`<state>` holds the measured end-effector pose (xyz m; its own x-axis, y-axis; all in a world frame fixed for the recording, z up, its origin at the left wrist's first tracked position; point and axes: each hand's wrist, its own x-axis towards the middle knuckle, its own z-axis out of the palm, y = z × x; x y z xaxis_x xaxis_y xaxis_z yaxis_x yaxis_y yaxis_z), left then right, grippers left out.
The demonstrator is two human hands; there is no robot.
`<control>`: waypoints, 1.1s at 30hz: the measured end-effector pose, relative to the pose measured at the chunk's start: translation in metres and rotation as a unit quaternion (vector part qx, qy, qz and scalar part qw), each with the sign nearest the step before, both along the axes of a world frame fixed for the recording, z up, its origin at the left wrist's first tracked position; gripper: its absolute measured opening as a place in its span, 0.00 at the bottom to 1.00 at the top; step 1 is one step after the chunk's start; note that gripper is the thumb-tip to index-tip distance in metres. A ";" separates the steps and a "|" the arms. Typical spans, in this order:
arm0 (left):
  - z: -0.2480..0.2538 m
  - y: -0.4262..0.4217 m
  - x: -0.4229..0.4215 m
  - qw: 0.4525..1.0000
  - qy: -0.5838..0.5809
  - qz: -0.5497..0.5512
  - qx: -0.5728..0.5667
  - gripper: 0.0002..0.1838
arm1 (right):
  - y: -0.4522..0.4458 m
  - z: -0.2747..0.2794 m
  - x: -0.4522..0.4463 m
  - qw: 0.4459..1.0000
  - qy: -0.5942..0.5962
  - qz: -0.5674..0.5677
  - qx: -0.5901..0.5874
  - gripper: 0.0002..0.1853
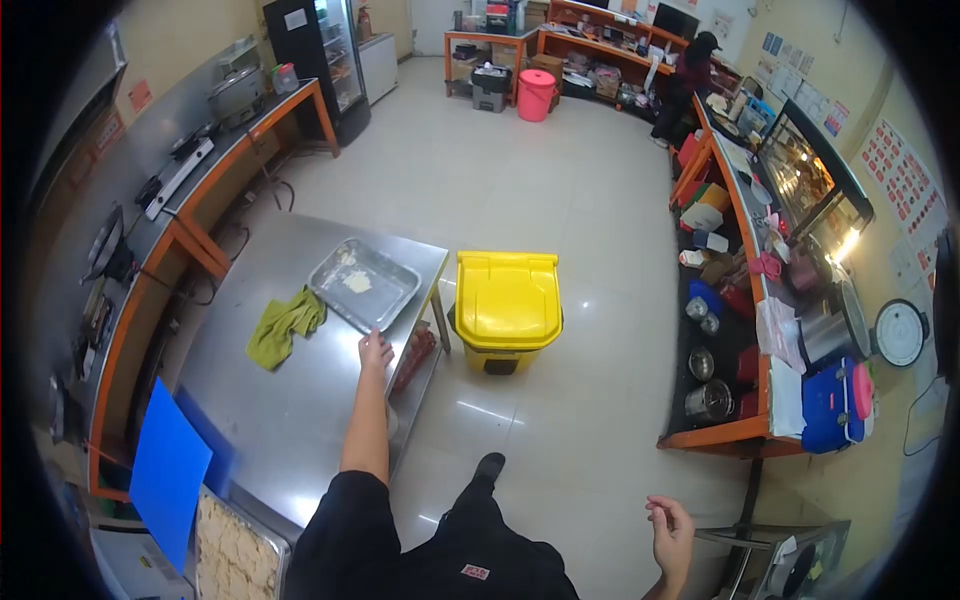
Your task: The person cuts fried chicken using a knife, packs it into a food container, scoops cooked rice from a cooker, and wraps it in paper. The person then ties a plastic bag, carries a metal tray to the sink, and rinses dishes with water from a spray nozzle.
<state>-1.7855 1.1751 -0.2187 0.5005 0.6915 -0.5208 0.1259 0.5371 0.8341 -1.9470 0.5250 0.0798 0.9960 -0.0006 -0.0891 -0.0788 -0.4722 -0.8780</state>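
A shallow metal tray [395, 287] with a pale smear of residue inside lies on the steel table [290, 425]. My left hand [375, 352] reaches out over the table, its fingers closed at the tray's near corner. Beside the tray, to its left, a crumpled green cloth [286, 328] rests on the tabletop. Away from the table, my right hand [672, 530] hangs at the lower right with loosely bent fingers held apart. It has nothing in it.
A yellow lidded bin [508, 310] stands on the floor right of the table. At the lower left are a blue board [168, 470] and a tray of pale dough-like food [235, 550]. Orange-framed counters line both sides. A person [690, 85] stands at the far right.
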 end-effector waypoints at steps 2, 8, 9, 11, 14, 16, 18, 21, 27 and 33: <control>-0.006 0.009 0.019 0.999 -0.004 0.022 0.038 0.19 | -0.001 -0.006 0.017 1.000 0.010 -0.021 -0.019 0.09; -0.012 0.018 0.010 0.985 -0.116 0.041 0.121 0.11 | -0.016 -0.060 0.013 0.991 0.102 -0.074 0.032 0.09; -0.005 0.011 -0.004 0.983 -0.123 0.018 0.134 0.12 | -0.022 -0.064 0.007 0.989 0.114 -0.089 0.042 0.09; 0.021 -0.018 -0.040 0.958 -0.071 -0.043 0.275 0.13 | -0.034 -0.072 -0.008 0.982 0.138 -0.109 0.068 0.09; 0.081 -0.084 -0.060 0.955 -0.039 -0.105 0.274 0.11 | -0.065 -0.081 -0.033 0.982 0.102 -0.142 0.065 0.10; 0.120 -0.168 -0.044 0.918 -0.026 -0.188 0.349 0.13 | -0.096 -0.083 -0.064 0.978 0.088 -0.183 0.046 0.10; 0.161 -0.281 -0.025 0.920 -0.107 -0.314 0.210 0.18 | -0.130 -0.082 -0.101 0.972 0.066 -0.223 0.045 0.10; 0.157 -0.417 -0.001 0.841 -0.149 -0.437 0.284 0.22 | -0.194 -0.084 -0.176 0.956 0.031 -0.291 0.028 0.10; 0.169 -0.753 -0.118 0.657 -0.201 -0.724 -0.057 0.30 | -0.323 -0.097 -0.360 0.836 -0.015 -0.548 0.013 0.09; 0.160 -0.999 -0.304 0.445 -0.026 -0.869 -0.214 0.19 | -0.407 -0.073 -0.492 0.706 -0.052 -0.707 0.009 0.09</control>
